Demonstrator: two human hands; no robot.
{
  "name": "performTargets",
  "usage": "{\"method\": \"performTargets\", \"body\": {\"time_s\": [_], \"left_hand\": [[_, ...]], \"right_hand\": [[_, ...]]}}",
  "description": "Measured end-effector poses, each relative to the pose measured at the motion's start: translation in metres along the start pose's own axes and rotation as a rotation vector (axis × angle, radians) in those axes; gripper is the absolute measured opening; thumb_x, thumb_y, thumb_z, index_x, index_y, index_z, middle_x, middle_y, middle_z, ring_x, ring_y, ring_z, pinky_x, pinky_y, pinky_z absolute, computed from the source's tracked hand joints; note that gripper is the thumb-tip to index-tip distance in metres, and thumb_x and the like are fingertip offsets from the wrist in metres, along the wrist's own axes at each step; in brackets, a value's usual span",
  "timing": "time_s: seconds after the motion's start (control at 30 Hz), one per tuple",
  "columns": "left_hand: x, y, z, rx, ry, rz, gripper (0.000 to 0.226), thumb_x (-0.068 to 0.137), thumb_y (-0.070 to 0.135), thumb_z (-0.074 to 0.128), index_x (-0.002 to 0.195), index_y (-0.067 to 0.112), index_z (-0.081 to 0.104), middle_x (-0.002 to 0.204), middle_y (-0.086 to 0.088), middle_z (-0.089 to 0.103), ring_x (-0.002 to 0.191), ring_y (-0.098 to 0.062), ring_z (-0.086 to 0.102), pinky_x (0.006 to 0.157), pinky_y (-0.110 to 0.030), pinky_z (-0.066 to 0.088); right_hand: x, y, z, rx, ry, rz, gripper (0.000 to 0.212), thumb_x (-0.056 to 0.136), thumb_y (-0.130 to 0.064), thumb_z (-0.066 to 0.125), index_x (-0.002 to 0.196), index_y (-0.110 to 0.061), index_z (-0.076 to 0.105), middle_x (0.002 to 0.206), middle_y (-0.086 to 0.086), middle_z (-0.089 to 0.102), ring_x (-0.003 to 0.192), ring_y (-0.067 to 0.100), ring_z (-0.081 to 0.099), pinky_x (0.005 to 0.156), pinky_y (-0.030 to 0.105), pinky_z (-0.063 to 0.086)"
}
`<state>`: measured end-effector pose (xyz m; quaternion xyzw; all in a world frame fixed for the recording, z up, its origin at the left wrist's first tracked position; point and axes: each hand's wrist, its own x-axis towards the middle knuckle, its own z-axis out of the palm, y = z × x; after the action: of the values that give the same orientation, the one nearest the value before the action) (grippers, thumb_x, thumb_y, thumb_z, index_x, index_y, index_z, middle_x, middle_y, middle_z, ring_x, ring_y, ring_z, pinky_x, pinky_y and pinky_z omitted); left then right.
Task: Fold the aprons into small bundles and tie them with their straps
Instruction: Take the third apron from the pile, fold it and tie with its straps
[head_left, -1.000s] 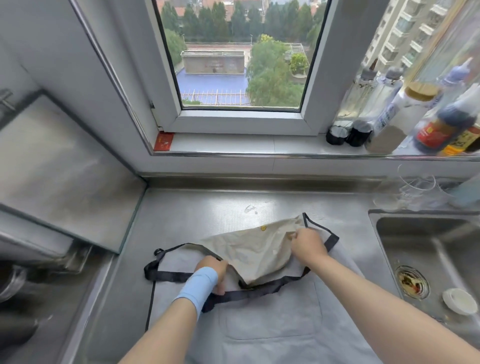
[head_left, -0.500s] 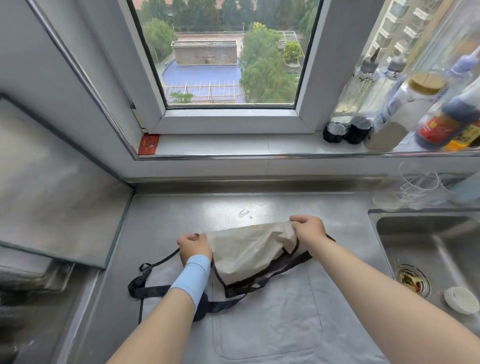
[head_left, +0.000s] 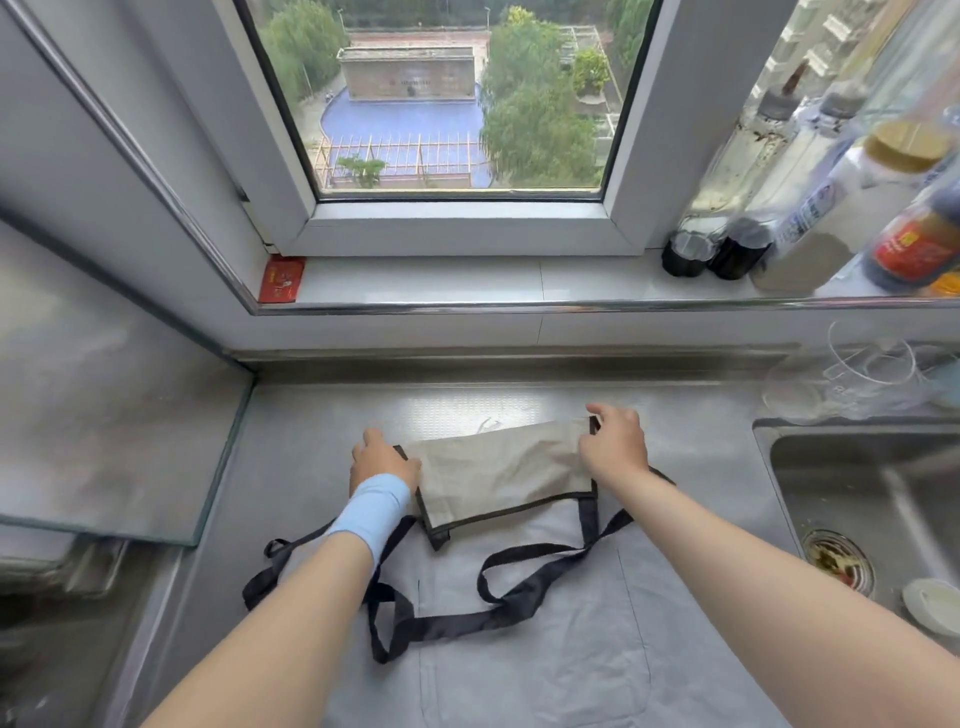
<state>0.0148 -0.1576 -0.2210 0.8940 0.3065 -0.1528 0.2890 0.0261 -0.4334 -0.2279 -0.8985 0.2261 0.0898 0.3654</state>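
Stretching the beige apron (head_left: 498, 467) taut between both hands, I hold it as a flat folded band on the steel desk (head_left: 311, 415), just left of the sink (head_left: 857, 493). My left hand (head_left: 382, 460), fingers curled, grips the end farthest from the sink. My right hand (head_left: 615, 447) pinches the top corner of the end nearest the sink between thumb and fingertips. Pulling from both ends, I judge, squares the edges and flattens the crease so the next fold comes out narrow.

The band lies over the far part of the grey apron (head_left: 545, 649), which is spread flat on the same side of the sink, waiting its turn and serving as a clean bed. The black straps (head_left: 467, 618) trail loose over that grey cloth, clear of the fold. I think that is deliberate, because free straps can wrap round the bundle later. I cannot tell which apron every strap belongs to. The folding looks partway done, and nothing is tied yet.
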Motion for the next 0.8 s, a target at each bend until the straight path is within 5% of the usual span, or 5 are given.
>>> {"method": "performTargets", "body": {"time_s": [0.2, 0.37, 0.5, 0.67, 0.8], "left_hand": [[-0.048, -0.02, 0.039, 0.432, -0.001, 0.642, 0.032, 0.095, 0.037, 0.044, 0.125, 0.029, 0.05, 0.14, -0.002, 0.039, 0.129, -0.025, 0.038, 0.1, -0.041, 0.037], [-0.03, -0.038, 0.049, 0.605, -0.267, 0.483, 0.068, 0.096, 0.056, 0.027, 0.153, 0.035, -0.005, 0.158, 0.007, -0.023, 0.145, -0.023, -0.023, 0.116, -0.059, -0.001], [-0.013, -0.032, 0.042, 0.616, -0.227, 0.519, 0.072, 0.095, 0.051, 0.037, 0.153, 0.031, -0.002, 0.16, 0.003, -0.019, 0.147, -0.021, -0.019, 0.118, -0.053, -0.001], [-0.033, -0.031, 0.05, 0.448, 0.18, 0.514, 0.044, 0.09, 0.044, 0.049, 0.13, 0.027, 0.05, 0.146, -0.005, 0.038, 0.129, -0.028, 0.038, 0.096, -0.044, 0.038], [-0.025, -0.036, 0.057, 0.593, -0.093, 0.474, 0.069, 0.093, 0.061, 0.029, 0.153, 0.036, 0.006, 0.162, 0.0, -0.007, 0.148, -0.026, -0.003, 0.115, -0.045, 0.014]], "right_hand": [[-0.057, 0.015, 0.036, -0.429, 0.042, -0.472, 0.042, 0.083, -0.016, 0.056, 0.124, -0.025, 0.057, 0.135, 0.009, 0.047, 0.124, 0.032, 0.045, 0.101, 0.046, 0.037], [-0.072, 0.031, 0.052, -0.531, -0.189, -0.253, 0.066, 0.094, -0.054, 0.04, 0.152, -0.047, 0.009, 0.164, 0.006, -0.006, 0.151, 0.029, -0.01, 0.112, 0.068, 0.008], [-0.058, 0.036, 0.05, -0.578, -0.289, -0.199, 0.072, 0.092, -0.068, 0.03, 0.151, -0.051, -0.007, 0.161, 0.007, -0.028, 0.147, 0.031, -0.028, 0.109, 0.073, -0.004], [-0.029, 0.025, 0.047, -0.649, -0.35, -0.185, 0.075, 0.09, -0.069, 0.031, 0.15, -0.052, -0.011, 0.158, 0.007, -0.035, 0.144, 0.031, -0.034, 0.109, 0.074, -0.006], [-0.004, 0.013, 0.044, -0.645, -0.386, -0.175, 0.076, 0.09, -0.067, 0.033, 0.151, -0.051, -0.011, 0.158, 0.007, -0.034, 0.144, 0.031, -0.034, 0.109, 0.073, -0.004]]}}
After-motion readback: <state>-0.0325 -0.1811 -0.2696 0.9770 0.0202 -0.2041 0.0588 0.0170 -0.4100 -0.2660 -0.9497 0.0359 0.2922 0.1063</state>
